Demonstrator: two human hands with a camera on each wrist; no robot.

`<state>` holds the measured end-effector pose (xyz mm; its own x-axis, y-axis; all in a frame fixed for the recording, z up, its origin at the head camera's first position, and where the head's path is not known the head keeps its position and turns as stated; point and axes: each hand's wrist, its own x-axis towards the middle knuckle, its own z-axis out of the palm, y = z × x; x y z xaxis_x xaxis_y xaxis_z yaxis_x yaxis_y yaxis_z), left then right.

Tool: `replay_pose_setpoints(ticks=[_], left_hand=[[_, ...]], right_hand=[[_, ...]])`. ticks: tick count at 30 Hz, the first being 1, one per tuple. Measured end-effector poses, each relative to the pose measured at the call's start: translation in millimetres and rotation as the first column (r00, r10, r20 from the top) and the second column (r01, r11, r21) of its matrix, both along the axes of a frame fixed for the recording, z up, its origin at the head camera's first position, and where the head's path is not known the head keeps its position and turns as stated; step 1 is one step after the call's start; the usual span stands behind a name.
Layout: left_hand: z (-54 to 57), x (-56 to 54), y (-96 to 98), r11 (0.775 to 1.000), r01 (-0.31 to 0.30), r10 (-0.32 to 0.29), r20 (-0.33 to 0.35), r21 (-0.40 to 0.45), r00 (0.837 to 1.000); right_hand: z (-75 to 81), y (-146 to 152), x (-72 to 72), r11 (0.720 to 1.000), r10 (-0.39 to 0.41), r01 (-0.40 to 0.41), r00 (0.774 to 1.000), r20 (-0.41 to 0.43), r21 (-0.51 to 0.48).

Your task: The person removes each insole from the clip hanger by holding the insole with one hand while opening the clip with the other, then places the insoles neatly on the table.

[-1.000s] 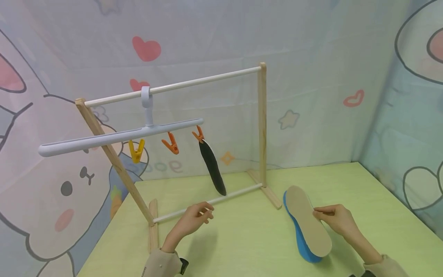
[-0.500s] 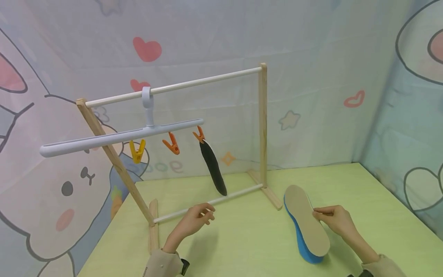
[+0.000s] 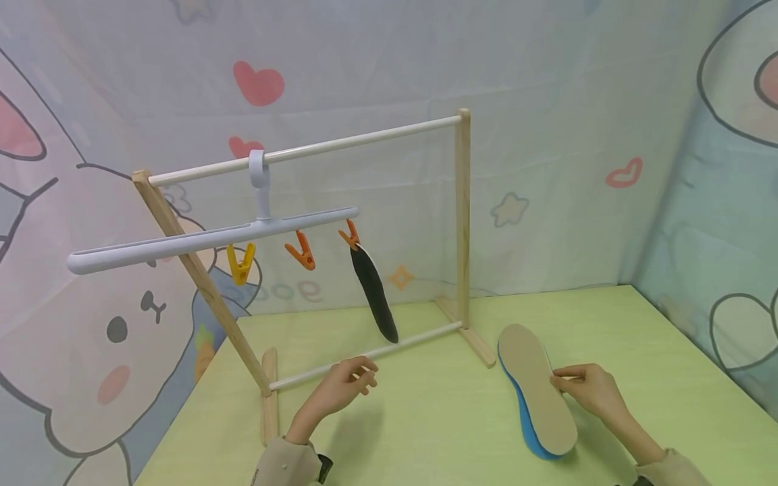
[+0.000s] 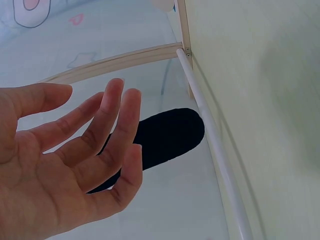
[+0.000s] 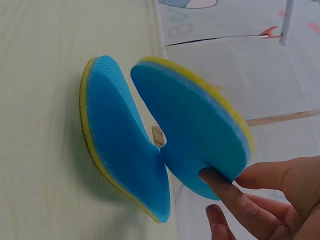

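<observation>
My right hand [image 3: 592,388] pinches the edge of an insole [image 3: 537,398] between thumb and fingers. Its beige side faces up in the head view; the right wrist view shows its blue side and yellow edge. A second insole [image 5: 117,130], blue side up, lies on the table partly beneath it. My left hand [image 3: 346,385] is raised over the table near the rack's lower bar, palm turned inward, fingers loosely bent around nothing. Beyond it dangles a dark insole [image 3: 373,293], gripped at its top by an orange clip [image 3: 350,236].
A wooden rack [image 3: 462,223] with white bars stands on the pale green table [image 3: 437,418]. From its top bar hangs a pale hanger [image 3: 213,239]. Another orange clip [image 3: 302,253] and a yellow clip [image 3: 240,264] hang below it. A printed curtain [image 3: 565,88] encloses the table.
The lower end of the insole in my right hand has shifted slightly left, covering more of the blue insole. My left hand has stayed in place.
</observation>
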<state>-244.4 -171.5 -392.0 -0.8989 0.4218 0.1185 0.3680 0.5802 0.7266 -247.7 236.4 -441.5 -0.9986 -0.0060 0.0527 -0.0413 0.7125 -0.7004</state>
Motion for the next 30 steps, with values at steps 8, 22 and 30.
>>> replay_pose_setpoints(ticks=[8,22,30], left_hand=[[-0.6,1.1,-0.2,1.0,-0.004,0.004,0.009,0.004,1.0],[-3.4,1.5,-0.6,1.0,-0.011,0.011,0.008,0.004,1.0],[-3.5,1.5,-1.6,1.0,-0.008,0.008,0.011,0.009,1.0]], right_hand=[[-0.1,-1.0,0.3,0.999,0.04,-0.04,0.999,0.017,0.033],[-4.1,-2.8,-2.6,0.994,0.066,-0.068,0.997,0.031,0.09],[-7.9,-2.2,-5.8,0.992,0.068,-0.071,0.997,0.027,0.109]])
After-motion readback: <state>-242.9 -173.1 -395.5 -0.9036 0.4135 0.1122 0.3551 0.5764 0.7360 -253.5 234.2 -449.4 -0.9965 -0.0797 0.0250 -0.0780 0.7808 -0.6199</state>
